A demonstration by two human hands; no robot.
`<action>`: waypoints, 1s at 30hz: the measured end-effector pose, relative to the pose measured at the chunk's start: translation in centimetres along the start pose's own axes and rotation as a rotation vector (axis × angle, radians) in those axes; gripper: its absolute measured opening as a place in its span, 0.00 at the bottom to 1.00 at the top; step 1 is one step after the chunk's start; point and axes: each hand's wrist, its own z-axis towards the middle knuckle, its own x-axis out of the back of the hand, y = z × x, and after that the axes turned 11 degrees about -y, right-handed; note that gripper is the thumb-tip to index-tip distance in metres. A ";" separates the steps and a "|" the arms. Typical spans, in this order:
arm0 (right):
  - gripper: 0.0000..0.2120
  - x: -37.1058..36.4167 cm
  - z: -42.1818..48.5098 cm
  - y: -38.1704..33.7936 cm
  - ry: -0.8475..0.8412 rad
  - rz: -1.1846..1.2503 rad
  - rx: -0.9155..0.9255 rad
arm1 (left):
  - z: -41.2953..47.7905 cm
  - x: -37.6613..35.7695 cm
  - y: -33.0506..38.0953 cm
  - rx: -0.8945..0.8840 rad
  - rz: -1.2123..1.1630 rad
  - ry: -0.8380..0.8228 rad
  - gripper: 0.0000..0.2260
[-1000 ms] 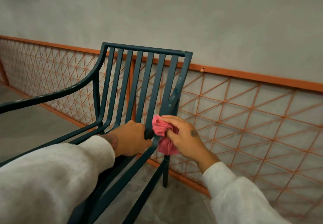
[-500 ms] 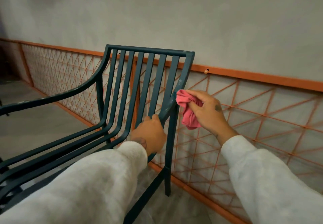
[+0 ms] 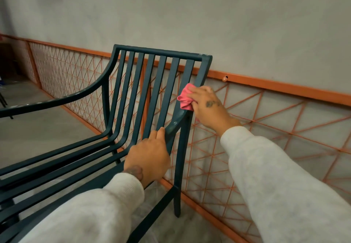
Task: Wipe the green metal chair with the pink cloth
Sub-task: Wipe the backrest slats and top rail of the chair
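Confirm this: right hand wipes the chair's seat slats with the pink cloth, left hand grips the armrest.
In the head view the right hand holds the pink cloth against the side post of the green chair, not the seat slats; the left hand does grip the armrest.

Two hands on the chair (image 3: 159, 51).
The left hand (image 3: 148, 157) grips the chair's armrest, fingers (image 3: 160, 132) curled round it; the right hand (image 3: 208, 108), higher up at the back post, holds a bunched cloth (image 3: 184, 99) against it.

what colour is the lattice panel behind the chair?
Orange: thin orange bars crossing in a triangle pattern on the lattice panel, under an orange top rail. The head view shows it best.
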 end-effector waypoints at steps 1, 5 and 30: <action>0.18 -0.9 -0.7 -0.6 0.004 0.015 0.030 | 0.1 0.0 -0.1 0.004 -0.023 0.000 0.26; 0.17 -3.5 -3.5 -2.8 -0.033 0.114 0.115 | 0.8 0.4 -0.5 0.038 -0.193 0.005 0.15; 0.18 -6.0 -4.6 -5.2 -0.017 0.183 0.086 | 1.1 2.0 -1.7 0.079 -0.247 -0.140 0.05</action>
